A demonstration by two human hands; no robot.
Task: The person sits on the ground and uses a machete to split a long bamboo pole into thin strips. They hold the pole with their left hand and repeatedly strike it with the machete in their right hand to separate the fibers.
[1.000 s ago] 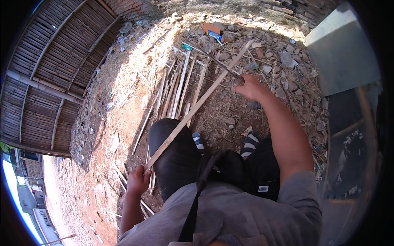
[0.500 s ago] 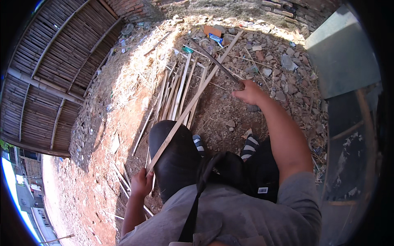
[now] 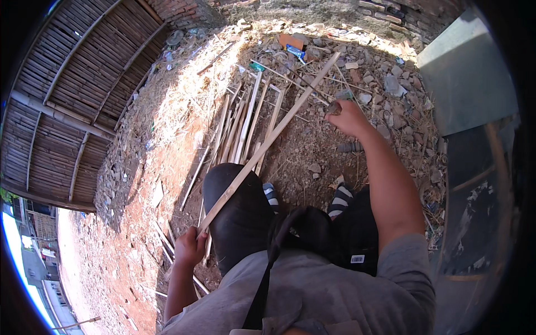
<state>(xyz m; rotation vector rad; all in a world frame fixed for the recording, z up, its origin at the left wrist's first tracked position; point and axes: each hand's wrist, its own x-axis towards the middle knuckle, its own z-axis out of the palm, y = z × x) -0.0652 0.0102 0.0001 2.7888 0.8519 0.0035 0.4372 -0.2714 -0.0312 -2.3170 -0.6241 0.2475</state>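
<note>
A long pale wooden strip [image 3: 268, 142] slants across my left thigh, its far end raised toward the upper right. My left hand [image 3: 191, 245] is closed round the strip's near end, beside my knee. In my closed right hand [image 3: 349, 118] is a machete-like tool [image 3: 335, 108] with a long dark blade. The blade points away to the upper left, seen almost edge-on, and passes near the strip's far part. I cannot tell whether blade and strip touch. Beyond my left knee, several similar strips [image 3: 245, 120] lie in a loose bundle on the dirt.
More strips [image 3: 166, 244] lie left of my left forearm. Stone and brick rubble [image 3: 391, 106] covers the ground on the right, by a grey panel [image 3: 469, 78]. A slatted bamboo wall [image 3: 67, 106] stands left, a brick wall [image 3: 312, 12] at the back. My striped footwear [image 3: 340, 200] is below.
My right hand has shifted slightly up and right, and the blade has turned to a thinner, edge-on look. The strip's far end has swung a little right; my left hand barely moved.
</note>
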